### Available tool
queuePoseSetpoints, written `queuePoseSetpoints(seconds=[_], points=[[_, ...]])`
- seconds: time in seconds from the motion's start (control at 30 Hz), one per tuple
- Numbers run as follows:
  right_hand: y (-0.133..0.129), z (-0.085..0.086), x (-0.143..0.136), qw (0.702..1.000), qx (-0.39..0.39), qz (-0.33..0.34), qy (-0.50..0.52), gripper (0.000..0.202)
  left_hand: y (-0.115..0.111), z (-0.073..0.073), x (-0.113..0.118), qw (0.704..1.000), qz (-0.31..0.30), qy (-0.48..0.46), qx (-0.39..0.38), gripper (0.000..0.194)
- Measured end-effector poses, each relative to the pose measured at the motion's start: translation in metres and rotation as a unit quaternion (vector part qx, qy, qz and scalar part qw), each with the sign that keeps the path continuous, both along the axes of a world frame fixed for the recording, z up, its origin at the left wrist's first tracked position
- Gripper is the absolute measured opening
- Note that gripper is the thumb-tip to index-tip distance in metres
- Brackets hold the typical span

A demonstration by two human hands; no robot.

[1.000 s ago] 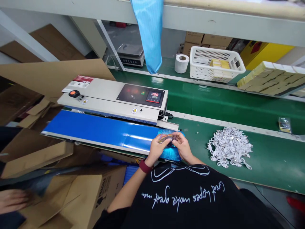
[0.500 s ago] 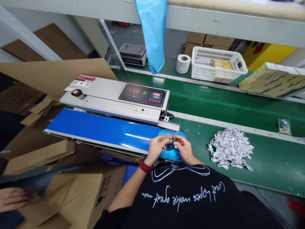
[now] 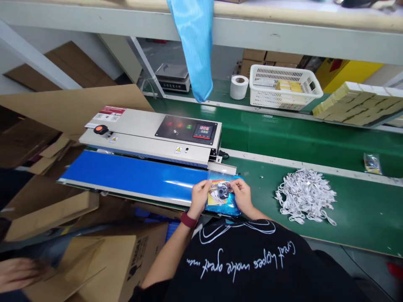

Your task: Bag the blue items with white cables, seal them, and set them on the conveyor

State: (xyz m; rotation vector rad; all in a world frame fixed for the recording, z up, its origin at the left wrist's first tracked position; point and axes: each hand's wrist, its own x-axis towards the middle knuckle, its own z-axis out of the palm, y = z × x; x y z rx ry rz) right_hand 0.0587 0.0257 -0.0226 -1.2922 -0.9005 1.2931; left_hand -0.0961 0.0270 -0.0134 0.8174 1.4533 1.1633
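Observation:
Between my two hands is a clear plastic bag (image 3: 217,197) holding a yellow printed card, a white cable and a dark round item. My left hand (image 3: 200,196) pinches its upper left side, and my right hand (image 3: 242,194) grips its right side. Both hands are closed on it. Under the bag, the right end of the blue conveyor belt (image 3: 151,178) is covered by shiny blue film (image 3: 231,208). The bag's top edge is close to the metal guide (image 3: 222,167) of a bag sealing machine (image 3: 135,130), whose display is lit.
A heap of white cables (image 3: 305,195) lies on the green bench at right. Beyond stand a white basket (image 3: 285,100), a paper roll (image 3: 239,87) and stacked cards (image 3: 355,105). Another filled bag (image 3: 372,163) lies far right. A co-worker's hand (image 3: 19,272) is above cartons at lower left.
The bag has been turned flatter, so its card and cable now show. My hands have spread slightly apart along its sides. The camera view has shifted a little.

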Motion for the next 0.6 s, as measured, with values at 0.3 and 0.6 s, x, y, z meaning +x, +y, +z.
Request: queuePoseSetpoints(seconds=[0.3,0.6], points=[[0.024,-0.003,-0.023,0.990,-0.093,-0.040,0.094,0.016,0.038,0.002,-0.011,0.987,0.064,-0.121,-0.090,0.027],[0.037,0.001,-0.061,0.979,-0.111,-0.004,0.173,0.024,0.055,-0.004,-0.061,0.982,0.004,-0.139,-0.124,0.042]])
